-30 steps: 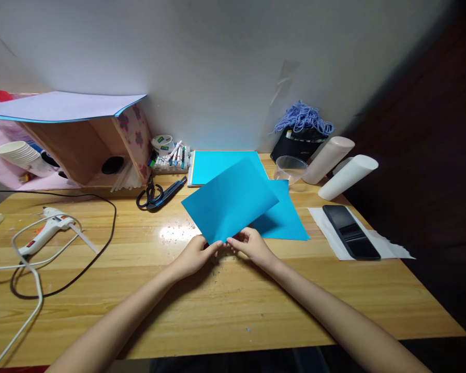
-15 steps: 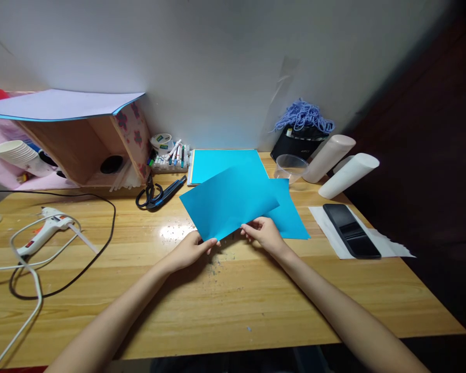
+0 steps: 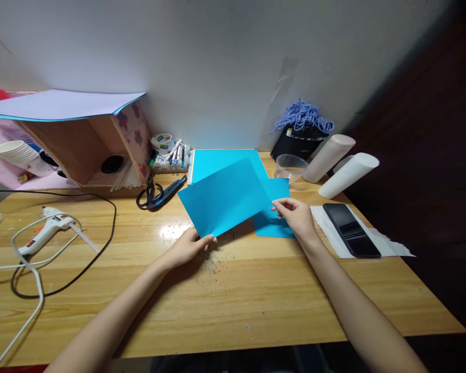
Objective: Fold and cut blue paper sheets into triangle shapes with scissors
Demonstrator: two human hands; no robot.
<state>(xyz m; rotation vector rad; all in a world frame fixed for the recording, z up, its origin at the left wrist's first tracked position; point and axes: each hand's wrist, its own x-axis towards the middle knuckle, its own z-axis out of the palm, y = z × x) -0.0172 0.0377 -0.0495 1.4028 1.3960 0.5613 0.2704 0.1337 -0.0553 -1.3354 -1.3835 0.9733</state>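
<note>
A sheet of blue paper (image 3: 225,199) is held tilted above the table between both hands. My left hand (image 3: 188,247) pinches its near left corner, thumb on top. My right hand (image 3: 297,215) is closed on the sheet's right corner, its fingertips pressed together there. Beneath the sheet's right side, another blue sheet (image 3: 270,226) lies on the table, partly covered by the held one and by my right hand. Farther back sits a stack of blue paper (image 3: 225,160), its front hidden behind the held sheet.
Scissors (image 3: 149,196) and a utility knife (image 3: 169,194) lie left of the paper. A glue gun (image 3: 46,233) with looped cables rests at the left. Markers (image 3: 174,155), an open box (image 3: 81,150), a clear bowl (image 3: 291,168), white rolls (image 3: 348,176) and a phone (image 3: 351,230) surround the work area.
My right hand has moved right along the sheet's edge, from near its middle to the right corner. My left hand keeps its pinch, and the sheet has shifted slightly.
</note>
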